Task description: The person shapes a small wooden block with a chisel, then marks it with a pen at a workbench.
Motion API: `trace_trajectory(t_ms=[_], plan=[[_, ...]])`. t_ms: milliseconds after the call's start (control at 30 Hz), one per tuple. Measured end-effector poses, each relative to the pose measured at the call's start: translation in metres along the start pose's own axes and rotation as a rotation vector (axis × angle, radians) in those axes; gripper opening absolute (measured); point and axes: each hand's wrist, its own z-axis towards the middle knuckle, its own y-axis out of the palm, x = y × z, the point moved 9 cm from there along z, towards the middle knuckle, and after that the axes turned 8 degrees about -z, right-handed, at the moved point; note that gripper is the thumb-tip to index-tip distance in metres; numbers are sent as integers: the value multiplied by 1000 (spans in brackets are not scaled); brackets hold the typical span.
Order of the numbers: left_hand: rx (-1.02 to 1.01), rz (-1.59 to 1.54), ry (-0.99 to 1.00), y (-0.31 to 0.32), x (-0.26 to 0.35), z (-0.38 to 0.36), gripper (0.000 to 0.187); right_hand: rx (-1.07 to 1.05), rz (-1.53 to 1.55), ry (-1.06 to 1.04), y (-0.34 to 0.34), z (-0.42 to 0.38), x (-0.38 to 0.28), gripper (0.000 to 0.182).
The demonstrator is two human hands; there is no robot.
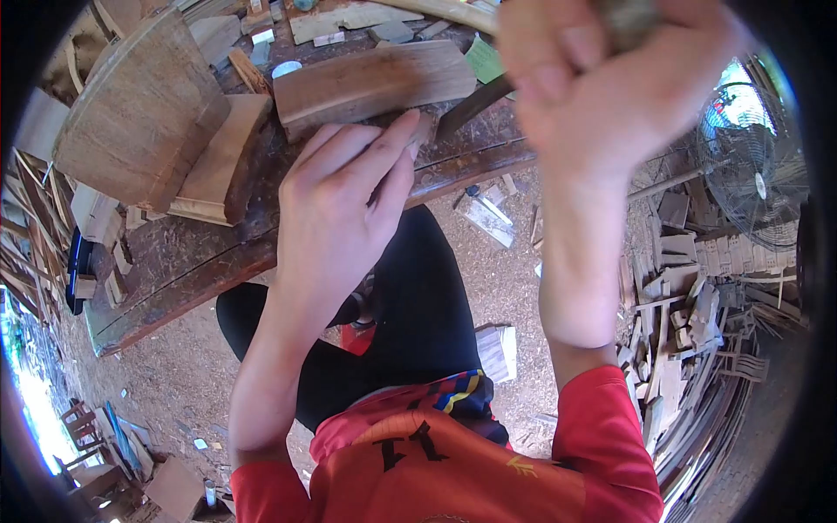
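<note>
My left hand (344, 183) is over the near edge of the workbench (192, 266), its fingers curled in a pinch. A small tan piece (425, 132) shows at its fingertips. My right hand (602, 87), raised at the upper right and smeared by motion, is closed round a greyish-brown object (629, 19) too blurred to name. A dark, flat bar (475, 112) runs from beside the left fingertips up toward the right hand, where its far end is hidden. Just behind the left hand lies a thick, slightly curved wooden block (375, 83).
A large curved wooden piece (144, 113) stands at the bench's left, against a shaped wood part (222, 161). Offcuts and a green scrap (485, 61) lie at the back. A fan (754, 166) and a heap of wood scraps (680, 322) are on the right.
</note>
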Motion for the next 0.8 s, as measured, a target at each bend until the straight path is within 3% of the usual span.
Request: trace_trajectory(t_ms=[33,167,233,300,400,433,533,567,667,800], plan=[[-1,-2,-10,1,0,-2,29,-16,23,7,0,0,0,26],[28,-10,60,2,1,-4,30,148,-491,257,11,-17,26,34],[44,-1,78,1,0,-3,30,200,-396,289,4,-13,26,33],[48,-1,85,0,0,-2,30,194,74,250,-7,-1,22,28],[11,-6,14,0,-1,-5,29,300,94,69,-19,-4,23,32],[-8,-10,-11,1,-2,-4,29,336,-108,58,-9,-10,24,37],[51,-10,85,0,1,-3,28,385,40,582,2,-5,21,31],[46,-10,78,0,1,-3,28,366,4,490,-2,0,12,26],[25,-10,45,1,0,-7,29,369,336,333,-12,-11,31,30],[44,-21,72,1,1,-2,29,326,-11,436,-2,-10,31,40]])
